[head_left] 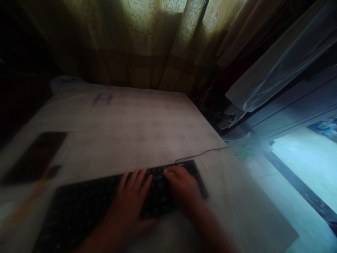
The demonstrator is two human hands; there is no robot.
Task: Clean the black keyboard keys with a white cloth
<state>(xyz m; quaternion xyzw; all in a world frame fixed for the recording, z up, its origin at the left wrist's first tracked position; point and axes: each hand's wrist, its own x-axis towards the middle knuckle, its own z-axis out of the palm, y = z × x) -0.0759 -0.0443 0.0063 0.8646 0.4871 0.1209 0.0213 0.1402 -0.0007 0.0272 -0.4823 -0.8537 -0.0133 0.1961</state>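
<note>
A black keyboard (79, 207) lies slanted across the near part of a table covered with a pale cloth (137, 123). My left hand (131, 200) rests flat on the middle keys with its fingers stretched out and apart. Over the keyboard's right end, my right hand (183, 186) has its fingers curled down onto the keys. Neither hand holds anything. A thin cable (202, 153) runs from the keyboard's far right corner toward the table's right edge. The picture is dim and blurred.
A dark flat phone-like slab (37, 156) lies on the cloth at the left. Patterned curtains (147, 42) hang behind the table. A pale sheer cloth (276, 59) hangs at the right over a light floor (302, 158). The table's right edge runs diagonally.
</note>
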